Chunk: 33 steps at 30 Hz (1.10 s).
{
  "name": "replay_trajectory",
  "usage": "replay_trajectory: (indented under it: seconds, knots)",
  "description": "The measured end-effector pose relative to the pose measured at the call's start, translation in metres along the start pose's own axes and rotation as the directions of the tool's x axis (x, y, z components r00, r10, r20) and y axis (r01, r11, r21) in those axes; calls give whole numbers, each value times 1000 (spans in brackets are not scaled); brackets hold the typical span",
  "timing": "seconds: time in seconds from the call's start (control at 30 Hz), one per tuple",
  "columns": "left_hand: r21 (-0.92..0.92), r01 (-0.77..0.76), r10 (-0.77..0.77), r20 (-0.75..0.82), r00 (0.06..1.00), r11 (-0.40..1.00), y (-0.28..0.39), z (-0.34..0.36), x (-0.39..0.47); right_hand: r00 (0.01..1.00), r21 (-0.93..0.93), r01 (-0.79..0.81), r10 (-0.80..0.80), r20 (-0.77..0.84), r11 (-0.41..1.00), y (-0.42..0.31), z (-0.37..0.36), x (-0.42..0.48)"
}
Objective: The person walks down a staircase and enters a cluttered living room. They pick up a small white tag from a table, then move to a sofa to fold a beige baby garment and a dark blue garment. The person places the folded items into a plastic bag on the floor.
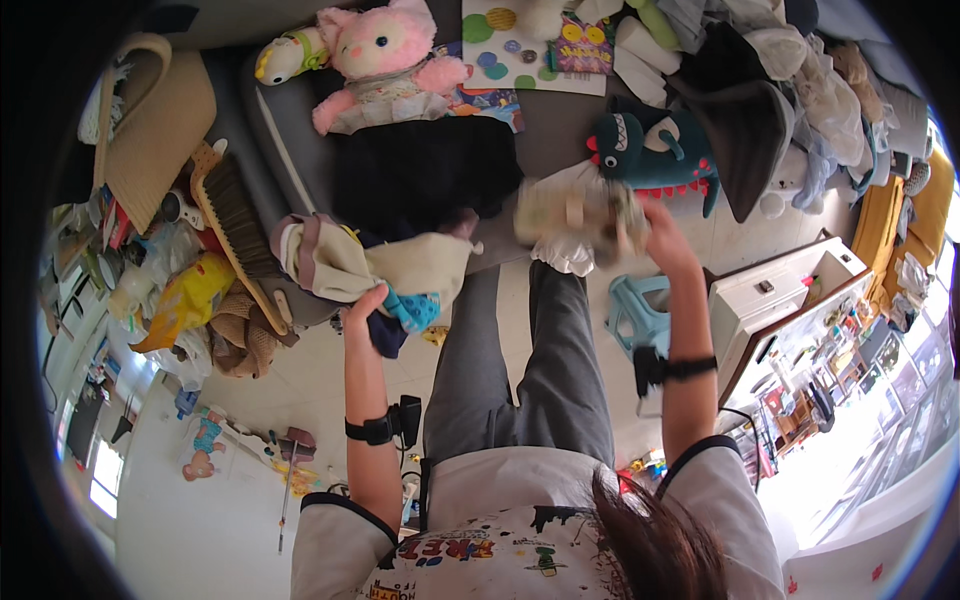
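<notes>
My left hand (366, 311) grips a bundle of clothes at the front of a grey sofa. In it are a cream garment (420, 262) with mauve trim, a turquoise patterned cloth (414, 309) and a navy piece (387, 336). My right hand (667, 240) holds a beige and green cloth item (574, 214), blurred by motion, with its fingers partly hidden. A white ruffled cloth (562, 256) shows just below that item. Between and beyond my hands lies a black garment (427, 165) on the seat.
A pink plush toy (379, 56) and a dinosaur plush (652, 150) are on the sofa (551, 124). A wooden-handled brush (236, 225) lies left, beside a yellow bag (191, 296). Heaped clothes (817, 90) fill the far right. A light-blue stool (637, 315) stands near a white cabinet (757, 296).
</notes>
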State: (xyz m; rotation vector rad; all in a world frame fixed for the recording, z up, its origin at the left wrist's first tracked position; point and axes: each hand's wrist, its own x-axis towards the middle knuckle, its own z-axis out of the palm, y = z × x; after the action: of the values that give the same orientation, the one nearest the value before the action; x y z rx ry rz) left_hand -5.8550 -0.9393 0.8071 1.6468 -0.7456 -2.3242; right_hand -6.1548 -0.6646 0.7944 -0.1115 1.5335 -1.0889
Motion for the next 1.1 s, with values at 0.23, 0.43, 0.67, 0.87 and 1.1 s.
replay_trajectory:
  seconds: [0.23, 0.43, 0.67, 0.87, 1.1]
  knots:
    - [234, -112, 87, 113, 990, 966, -20, 32, 7, 838, -150, 434, -337, 430, 888, -69, 75, -115]
    - [398, -126, 58, 179, 982, 909, -29, 45, 2, 959, 789, 249, -29, -283, 561, -75, 174, -42]
    - [468, -136, 79, 140, 987, 873, -14, 19, -16, 879, 231, 410, -450, 161, 883, -63, 208, -13]
    - [568, -177, 153, 90, 984, 803, 25, -10, -51, 675, -384, -272, -109, -730, 882, 131, 55, 44]
    - [750, -285, 416, 14, 909, 597, 58, -46, -106, 374, -32, -560, 218, -902, 828, 146, 68, 82]
